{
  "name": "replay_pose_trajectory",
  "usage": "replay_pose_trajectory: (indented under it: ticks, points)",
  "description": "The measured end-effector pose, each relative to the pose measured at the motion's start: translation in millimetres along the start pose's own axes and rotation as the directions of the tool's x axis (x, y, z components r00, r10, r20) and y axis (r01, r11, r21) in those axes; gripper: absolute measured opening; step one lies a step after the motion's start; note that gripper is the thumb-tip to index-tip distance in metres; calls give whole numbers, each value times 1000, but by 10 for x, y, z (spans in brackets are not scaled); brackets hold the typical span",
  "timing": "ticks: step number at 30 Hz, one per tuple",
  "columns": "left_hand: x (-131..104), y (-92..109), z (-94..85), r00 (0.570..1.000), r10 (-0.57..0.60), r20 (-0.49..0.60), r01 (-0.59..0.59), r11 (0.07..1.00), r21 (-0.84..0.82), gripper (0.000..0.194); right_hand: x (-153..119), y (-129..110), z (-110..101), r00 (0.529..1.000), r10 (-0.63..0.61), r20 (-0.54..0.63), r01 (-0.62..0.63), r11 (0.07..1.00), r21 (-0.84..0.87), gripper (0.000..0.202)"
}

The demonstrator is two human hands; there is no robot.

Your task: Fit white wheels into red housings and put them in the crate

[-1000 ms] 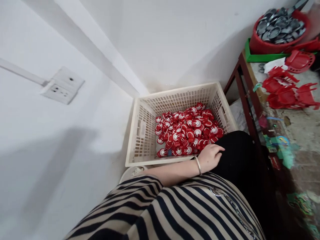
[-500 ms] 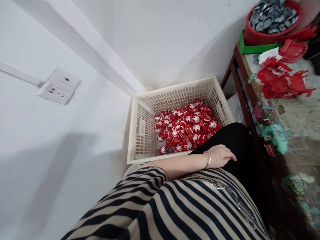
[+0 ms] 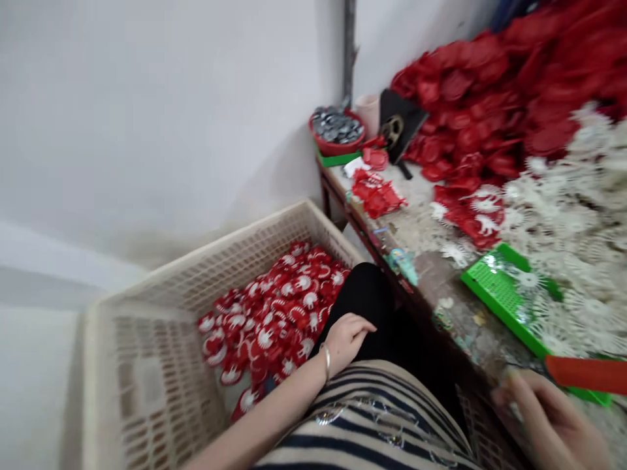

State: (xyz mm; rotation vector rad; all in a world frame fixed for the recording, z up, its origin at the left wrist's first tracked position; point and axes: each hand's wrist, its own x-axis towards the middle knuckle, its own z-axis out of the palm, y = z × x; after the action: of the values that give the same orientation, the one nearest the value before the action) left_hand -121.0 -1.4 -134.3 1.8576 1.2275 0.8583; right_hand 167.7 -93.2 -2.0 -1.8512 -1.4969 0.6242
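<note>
My left hand (image 3: 345,336) rests on my black-trousered thigh, its fingers loosely bent and nothing in them. Beside that leg stands a cream plastic crate (image 3: 122,310) holding a heap of red parts with white fan-shaped pieces (image 3: 274,313). At the lower right, my right hand (image 3: 553,418) is blurred at the table edge, thumb and finger brought together. Whatever lies at its fingertips is too smeared to make out. Just above this hand is an orange handle-like bar (image 3: 585,374), and near it a green perforated tray (image 3: 499,294) with white spiky pieces on it.
On the table (image 3: 426,281) lie a large heap of red plastic parts (image 3: 470,91) and a pile of white spiky pieces (image 3: 582,222). A red bowl of grey metal pieces (image 3: 337,127) stands at the far corner. White wall (image 3: 147,111) borders the crate.
My view has swung right, bringing the heaps on the table and my right hand into sight. My left hand stays on my thigh.
</note>
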Motion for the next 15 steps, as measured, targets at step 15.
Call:
replay_pose_trajectory:
  ticks: [15]
  points:
    - [-29,-120,-26,996,64,-67,-68,996,-56,25,2252,-562,573,988,-150,-25,130,916,-379,20]
